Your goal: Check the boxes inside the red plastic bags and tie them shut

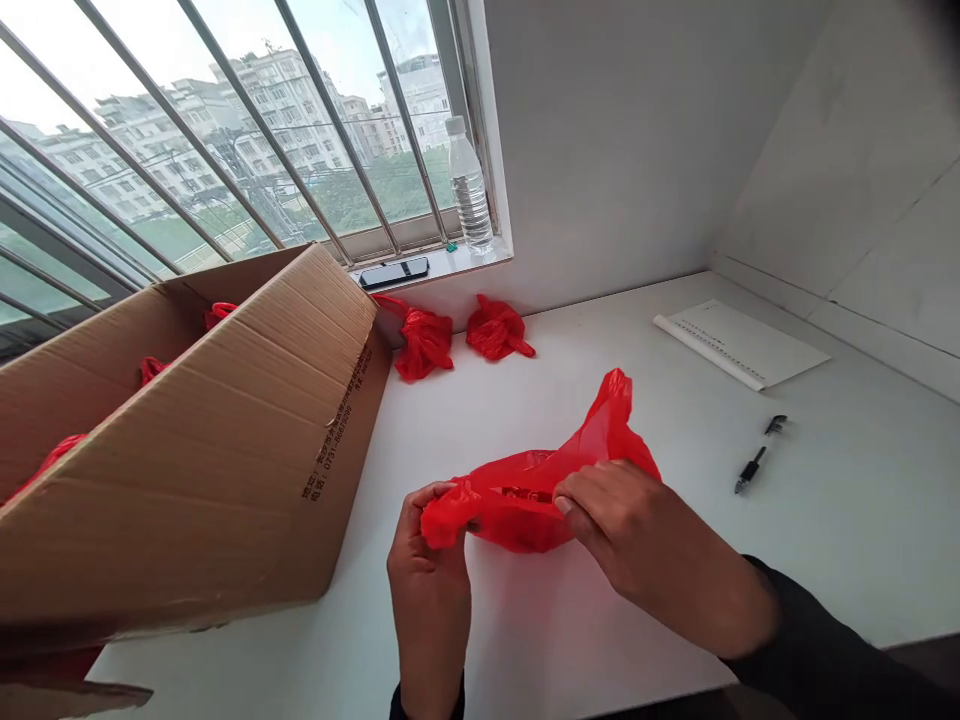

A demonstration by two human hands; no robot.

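Note:
A red plastic bag (525,525) lies on the white table between my hands, its mouth partly open. Dark red contents with light marks show through the opening, too small to name. My left hand (431,560) grips the bag's left handle, thumb and fingers closed on the bunched plastic. At the other side, my right hand (619,510) pinches the rim near the mouth, fingers curled. The bag's other handle stands up behind the right hand.
A big cardboard box (247,450) with red bags inside stands at left. Two knotted red bags (425,342) (498,328) lie by the wall. A phone (394,272) and water bottle (471,195) are on the sill. Notepad (750,345), pen (750,470) and pen cap (776,425) lie right.

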